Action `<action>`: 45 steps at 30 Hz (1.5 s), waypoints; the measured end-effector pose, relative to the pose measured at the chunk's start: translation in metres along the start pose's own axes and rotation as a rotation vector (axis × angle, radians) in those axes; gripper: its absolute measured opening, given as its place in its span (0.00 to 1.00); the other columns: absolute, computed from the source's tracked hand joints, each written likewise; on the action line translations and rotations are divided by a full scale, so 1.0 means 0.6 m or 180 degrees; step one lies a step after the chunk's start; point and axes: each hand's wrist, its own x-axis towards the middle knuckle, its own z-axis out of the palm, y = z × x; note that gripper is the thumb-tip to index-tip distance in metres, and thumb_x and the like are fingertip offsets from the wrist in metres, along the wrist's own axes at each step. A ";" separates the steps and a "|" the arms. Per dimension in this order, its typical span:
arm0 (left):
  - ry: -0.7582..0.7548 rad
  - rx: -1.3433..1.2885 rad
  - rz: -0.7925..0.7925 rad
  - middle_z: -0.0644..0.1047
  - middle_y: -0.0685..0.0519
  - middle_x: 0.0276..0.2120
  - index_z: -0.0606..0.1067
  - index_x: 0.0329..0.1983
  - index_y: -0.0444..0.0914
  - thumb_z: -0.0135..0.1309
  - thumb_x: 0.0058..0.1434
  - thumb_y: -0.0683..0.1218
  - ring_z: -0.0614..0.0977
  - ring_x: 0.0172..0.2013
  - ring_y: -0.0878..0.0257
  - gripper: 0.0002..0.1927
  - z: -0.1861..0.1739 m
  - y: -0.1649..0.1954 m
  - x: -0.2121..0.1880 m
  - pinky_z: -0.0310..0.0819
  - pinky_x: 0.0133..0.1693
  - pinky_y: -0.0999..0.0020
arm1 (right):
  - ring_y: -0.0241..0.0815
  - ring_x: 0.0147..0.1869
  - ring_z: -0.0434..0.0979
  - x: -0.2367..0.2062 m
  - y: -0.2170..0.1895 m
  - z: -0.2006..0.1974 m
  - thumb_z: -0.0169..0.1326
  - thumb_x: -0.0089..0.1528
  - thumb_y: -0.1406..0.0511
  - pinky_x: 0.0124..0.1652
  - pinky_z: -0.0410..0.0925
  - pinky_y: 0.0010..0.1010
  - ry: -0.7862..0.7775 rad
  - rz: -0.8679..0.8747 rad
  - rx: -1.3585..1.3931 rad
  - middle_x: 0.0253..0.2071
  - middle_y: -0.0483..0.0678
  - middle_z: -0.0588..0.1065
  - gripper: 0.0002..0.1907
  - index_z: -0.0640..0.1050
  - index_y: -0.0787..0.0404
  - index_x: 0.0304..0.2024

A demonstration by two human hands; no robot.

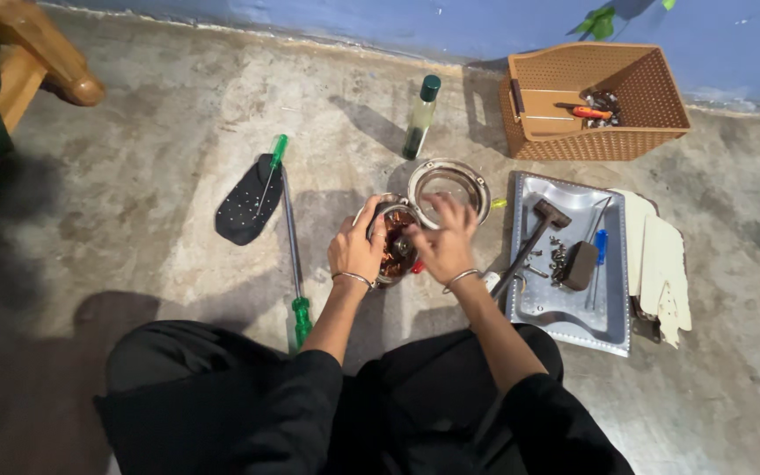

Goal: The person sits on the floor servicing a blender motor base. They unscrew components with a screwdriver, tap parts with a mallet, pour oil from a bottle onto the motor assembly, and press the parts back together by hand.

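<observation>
I sit on a concrete floor with a round metal motor housing (391, 230) in front of me; copper windings show inside it. My left hand (355, 249) grips the housing's left rim. My right hand (444, 242) reaches into its top from the right, fingers bent over the windings; whether it holds anything is hidden. A round metal end cover (449, 183) lies just behind the housing.
A metal tray (610, 308) at right holds a hammer (529, 239), screws, a dark block and a blue screwdriver. Beside it lies a white cloth (661, 264). A brown basket (595, 101), a bottle (420, 116), green-handled screwdrivers (293, 255) and a black plate (244, 211) lie around.
</observation>
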 end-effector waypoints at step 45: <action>-0.0049 0.0079 -0.0073 0.80 0.41 0.41 0.70 0.65 0.62 0.48 0.69 0.58 0.82 0.39 0.38 0.21 0.009 -0.004 0.002 0.76 0.40 0.43 | 0.56 0.70 0.56 -0.099 -0.109 0.072 0.48 0.42 0.79 0.63 0.43 0.55 0.0947 0.1601 -0.0034 0.65 0.54 0.67 0.41 0.83 0.47 0.56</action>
